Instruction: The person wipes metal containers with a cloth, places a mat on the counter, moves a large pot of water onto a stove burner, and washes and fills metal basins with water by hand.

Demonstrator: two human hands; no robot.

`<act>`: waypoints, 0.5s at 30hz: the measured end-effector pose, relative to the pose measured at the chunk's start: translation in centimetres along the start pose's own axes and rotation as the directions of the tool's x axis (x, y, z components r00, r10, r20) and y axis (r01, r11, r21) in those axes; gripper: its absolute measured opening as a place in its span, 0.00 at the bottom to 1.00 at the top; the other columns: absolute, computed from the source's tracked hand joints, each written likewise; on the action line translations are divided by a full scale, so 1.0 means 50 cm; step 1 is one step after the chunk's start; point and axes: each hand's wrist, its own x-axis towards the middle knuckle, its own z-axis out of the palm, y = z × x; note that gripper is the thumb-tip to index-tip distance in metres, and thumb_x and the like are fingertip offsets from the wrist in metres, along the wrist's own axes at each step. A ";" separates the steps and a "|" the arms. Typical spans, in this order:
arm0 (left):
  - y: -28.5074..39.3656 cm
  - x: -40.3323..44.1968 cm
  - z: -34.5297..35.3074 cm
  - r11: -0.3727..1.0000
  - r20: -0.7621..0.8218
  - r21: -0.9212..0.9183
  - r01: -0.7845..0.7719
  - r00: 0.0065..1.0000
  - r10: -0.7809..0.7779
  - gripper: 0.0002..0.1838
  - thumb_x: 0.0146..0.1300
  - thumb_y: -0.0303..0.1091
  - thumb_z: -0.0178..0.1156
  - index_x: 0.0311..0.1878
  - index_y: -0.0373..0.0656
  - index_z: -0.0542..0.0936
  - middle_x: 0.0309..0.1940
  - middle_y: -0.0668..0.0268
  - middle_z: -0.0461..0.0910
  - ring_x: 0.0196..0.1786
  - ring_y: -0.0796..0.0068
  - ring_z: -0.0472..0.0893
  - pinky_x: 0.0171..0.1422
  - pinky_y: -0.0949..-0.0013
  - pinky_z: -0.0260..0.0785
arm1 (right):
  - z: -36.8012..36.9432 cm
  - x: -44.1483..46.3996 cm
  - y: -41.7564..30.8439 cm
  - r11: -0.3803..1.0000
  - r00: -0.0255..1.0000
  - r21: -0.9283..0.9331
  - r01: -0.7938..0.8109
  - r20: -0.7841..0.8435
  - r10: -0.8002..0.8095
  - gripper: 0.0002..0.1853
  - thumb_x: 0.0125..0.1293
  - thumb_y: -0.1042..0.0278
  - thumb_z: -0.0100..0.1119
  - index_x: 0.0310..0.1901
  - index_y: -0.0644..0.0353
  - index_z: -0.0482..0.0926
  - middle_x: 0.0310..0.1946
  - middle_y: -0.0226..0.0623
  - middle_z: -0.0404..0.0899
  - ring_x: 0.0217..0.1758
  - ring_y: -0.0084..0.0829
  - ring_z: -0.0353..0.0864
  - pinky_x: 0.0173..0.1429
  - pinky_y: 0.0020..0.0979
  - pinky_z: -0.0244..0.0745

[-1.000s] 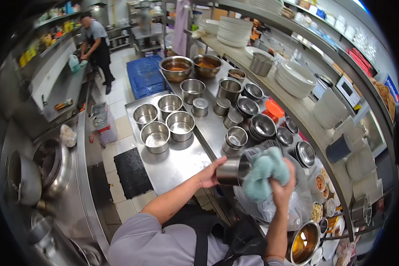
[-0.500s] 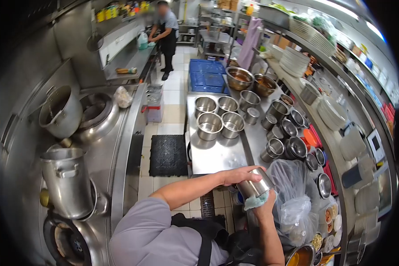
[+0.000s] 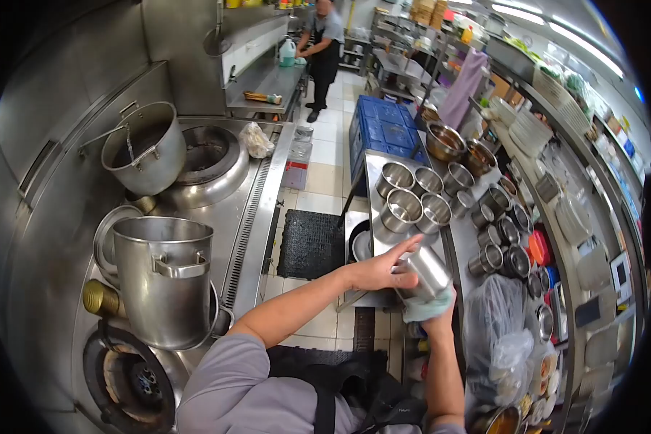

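Note:
A shiny metal container (image 3: 430,272) is held tilted in front of my body, its base toward the upper right. My left hand (image 3: 385,270) is wrapped against its left side, thumb and fingers around the wall. From below, my right hand (image 3: 440,318) presses a pale green cloth (image 3: 425,309) to the container's lower end; the cloth and container hide most of its fingers. Just beyond, several round metal pots (image 3: 402,208) stand grouped on the steel table (image 3: 390,249). A clear plastic bag (image 3: 493,318) lies right of my right hand.
A large stockpot (image 3: 164,289), a tilted pot (image 3: 146,148) and burners (image 3: 126,380) are on the left. Metal bowls (image 3: 516,260) and stacked plates (image 3: 573,220) line the right side. Blue crates (image 3: 387,130) stand ahead. Another person (image 3: 325,50) stands at the far counter.
The view has swung left, bringing more of the stove side in. The container has turned from lying sideways to base-up, and the cloth has gone from beside it to its lower end.

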 end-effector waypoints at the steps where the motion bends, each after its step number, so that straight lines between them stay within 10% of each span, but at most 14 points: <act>1: 0.010 -0.016 0.002 0.972 0.050 -0.163 0.171 0.985 -0.165 0.56 0.59 0.64 0.68 0.82 0.55 0.48 0.71 0.62 0.65 0.71 0.68 0.66 0.75 0.63 0.58 | -0.003 0.016 -0.044 0.989 0.996 -0.127 0.081 -0.038 -0.087 0.28 0.49 0.61 0.70 0.55 0.59 0.82 0.56 0.44 0.81 0.58 0.52 0.76 0.63 0.47 0.69; 3: -0.011 -0.008 0.012 0.947 -0.119 -0.283 0.150 0.975 -0.190 0.45 0.66 0.58 0.65 0.80 0.53 0.57 0.68 0.64 0.68 0.69 0.72 0.67 0.74 0.65 0.59 | 0.006 0.013 -0.055 0.931 0.969 -0.272 0.245 0.107 -0.224 0.28 0.46 0.60 0.71 0.53 0.53 0.82 0.52 0.43 0.82 0.57 0.52 0.77 0.60 0.49 0.71; 7: 0.008 -0.002 0.006 0.994 -0.012 0.087 0.059 0.998 -0.058 0.43 0.63 0.53 0.69 0.77 0.48 0.63 0.72 0.59 0.63 0.75 0.67 0.61 0.79 0.62 0.53 | 0.017 -0.019 -0.045 0.950 0.943 -0.228 0.212 0.304 -0.137 0.32 0.49 0.57 0.71 0.60 0.51 0.77 0.58 0.43 0.77 0.62 0.50 0.76 0.62 0.49 0.73; 10: 0.025 0.018 0.024 0.988 0.116 0.155 -0.019 0.993 0.001 0.46 0.59 0.55 0.71 0.77 0.48 0.63 0.70 0.60 0.63 0.75 0.62 0.61 0.79 0.58 0.51 | 0.024 -0.050 -0.030 0.907 0.979 0.396 -0.145 0.191 0.073 0.45 0.55 0.50 0.73 0.72 0.56 0.64 0.67 0.41 0.70 0.70 0.40 0.70 0.71 0.42 0.68; 12: 0.035 0.034 0.039 0.984 0.186 0.120 -0.134 0.976 0.110 0.49 0.56 0.53 0.73 0.77 0.48 0.62 0.69 0.61 0.63 0.74 0.63 0.61 0.80 0.59 0.50 | 0.012 -0.059 -0.027 0.404 0.893 0.804 -0.437 0.334 0.301 0.44 0.57 0.54 0.73 0.72 0.58 0.63 0.66 0.40 0.70 0.69 0.38 0.70 0.69 0.39 0.71; 15: 0.007 0.088 0.060 0.974 0.251 0.067 -0.218 0.948 0.195 0.50 0.55 0.51 0.74 0.78 0.48 0.61 0.70 0.62 0.62 0.74 0.64 0.60 0.80 0.59 0.50 | -0.010 -0.057 0.002 -0.075 0.809 0.911 -0.406 0.396 0.435 0.38 0.58 0.56 0.71 0.68 0.56 0.68 0.63 0.39 0.73 0.66 0.37 0.74 0.66 0.40 0.72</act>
